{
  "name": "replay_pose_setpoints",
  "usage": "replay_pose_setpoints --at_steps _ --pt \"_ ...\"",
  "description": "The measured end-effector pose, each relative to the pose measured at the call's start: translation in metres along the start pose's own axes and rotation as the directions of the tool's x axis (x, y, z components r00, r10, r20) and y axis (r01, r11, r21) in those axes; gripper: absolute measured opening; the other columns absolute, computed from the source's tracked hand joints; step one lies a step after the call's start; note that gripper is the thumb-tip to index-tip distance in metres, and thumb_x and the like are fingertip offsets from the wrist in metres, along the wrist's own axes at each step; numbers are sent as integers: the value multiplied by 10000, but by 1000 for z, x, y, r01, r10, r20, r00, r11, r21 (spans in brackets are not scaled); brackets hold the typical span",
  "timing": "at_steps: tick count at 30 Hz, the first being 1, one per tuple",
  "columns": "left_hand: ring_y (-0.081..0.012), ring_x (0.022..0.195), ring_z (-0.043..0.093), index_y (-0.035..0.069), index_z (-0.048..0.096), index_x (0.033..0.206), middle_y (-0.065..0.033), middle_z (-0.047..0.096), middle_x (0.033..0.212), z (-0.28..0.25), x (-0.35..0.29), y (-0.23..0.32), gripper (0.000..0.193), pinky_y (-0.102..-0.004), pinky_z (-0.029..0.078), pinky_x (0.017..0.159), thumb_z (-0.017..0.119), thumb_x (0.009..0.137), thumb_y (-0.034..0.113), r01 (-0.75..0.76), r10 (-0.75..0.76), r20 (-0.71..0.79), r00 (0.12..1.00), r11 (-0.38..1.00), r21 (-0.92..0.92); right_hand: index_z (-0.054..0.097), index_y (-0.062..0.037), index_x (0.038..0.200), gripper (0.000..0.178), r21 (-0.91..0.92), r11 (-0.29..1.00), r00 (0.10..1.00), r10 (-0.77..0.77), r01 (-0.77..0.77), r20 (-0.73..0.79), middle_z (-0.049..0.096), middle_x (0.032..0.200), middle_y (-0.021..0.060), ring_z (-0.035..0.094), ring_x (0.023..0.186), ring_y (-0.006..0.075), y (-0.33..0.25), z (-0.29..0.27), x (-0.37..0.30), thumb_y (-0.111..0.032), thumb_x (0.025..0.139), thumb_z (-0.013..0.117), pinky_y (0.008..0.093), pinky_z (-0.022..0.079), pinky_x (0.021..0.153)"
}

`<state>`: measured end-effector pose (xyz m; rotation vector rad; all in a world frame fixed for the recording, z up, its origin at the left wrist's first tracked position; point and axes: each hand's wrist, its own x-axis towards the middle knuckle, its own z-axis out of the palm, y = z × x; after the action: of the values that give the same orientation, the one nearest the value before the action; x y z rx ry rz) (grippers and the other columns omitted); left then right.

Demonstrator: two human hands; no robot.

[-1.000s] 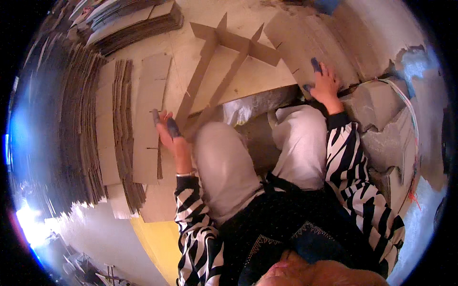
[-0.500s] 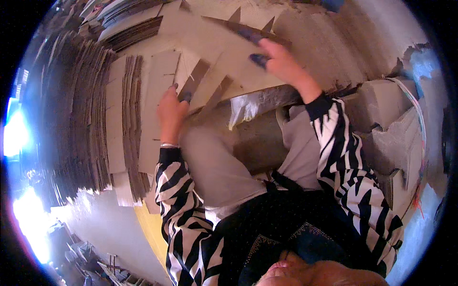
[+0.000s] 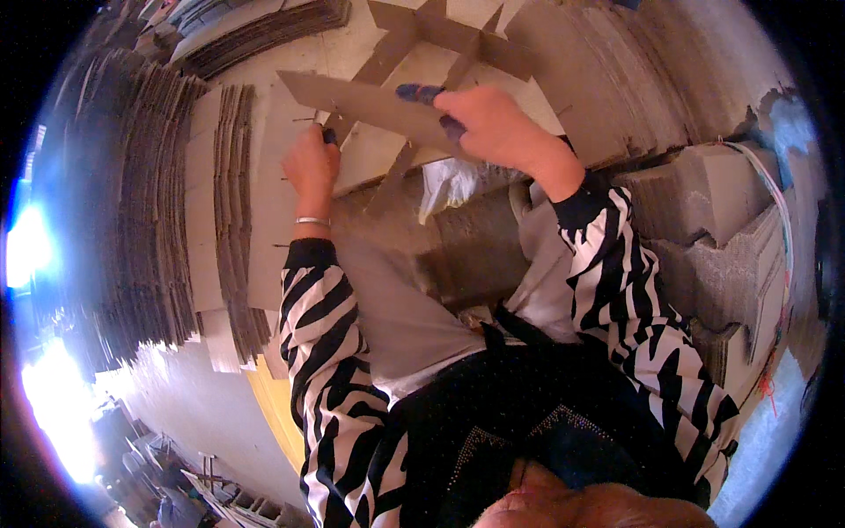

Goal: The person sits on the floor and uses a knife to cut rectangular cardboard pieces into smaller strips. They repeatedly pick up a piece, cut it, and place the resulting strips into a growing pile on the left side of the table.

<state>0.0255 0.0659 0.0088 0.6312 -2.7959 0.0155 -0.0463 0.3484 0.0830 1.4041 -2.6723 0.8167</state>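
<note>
My right hand, with dark coverings on its thumb and a finger, grips a long cardboard strip. The strip slants across two other strips that stand on edge over the worktop. My left hand is closed at one of these, a narrow cardboard strip; its fingertips are partly hidden, and one is dark-covered. The other standing strip leans toward my lap. Farther off, several cardboard strips cross in an interlocked grid.
Tall stacks of flat cardboard stand on the left, with a smaller bundle beside them. More cardboard layers lie at the far right. Torn white plastic hangs from the worktop's near edge. Cardboard pieces sit right of my knee.
My right hand has come nearer and now holds a long strip over the two standing ones. The interlocked strips show farther off. My left hand stays at its strip.
</note>
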Motion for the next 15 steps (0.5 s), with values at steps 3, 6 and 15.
replay_pose_setpoints --at_steps 3,6,15 --pt "-349 819 651 110 641 890 -140 660 847 8 8 11 164 -485 477 690 643 732 154 -2 5 -75 997 999 40 595 -85 1023 299 -20 1000 999 24 -23 46 646 817 185 628 828 393 -3 -2 -3 -40 728 597 500 490 694" --pt "-356 840 647 103 649 916 -157 660 860 -17 -16 12 204 -486 485 713 646 717 144 -88 76 -285 955 996 -28 593 -95 1038 323 -9 1000 999 15 -15 42 648 828 181 630 824 392 3 24 -2 -31 722 601 501 490 688" --pt "-374 856 639 86 679 914 -171 671 896 -8 -49 46 212 -486 513 705 619 715 128 -211 272 224 936 941 -263 579 -101 1025 299 -7 998 998 -62 62 21 655 836 144 637 822 375 12 45 -16 -35 733 589 490 489 659"
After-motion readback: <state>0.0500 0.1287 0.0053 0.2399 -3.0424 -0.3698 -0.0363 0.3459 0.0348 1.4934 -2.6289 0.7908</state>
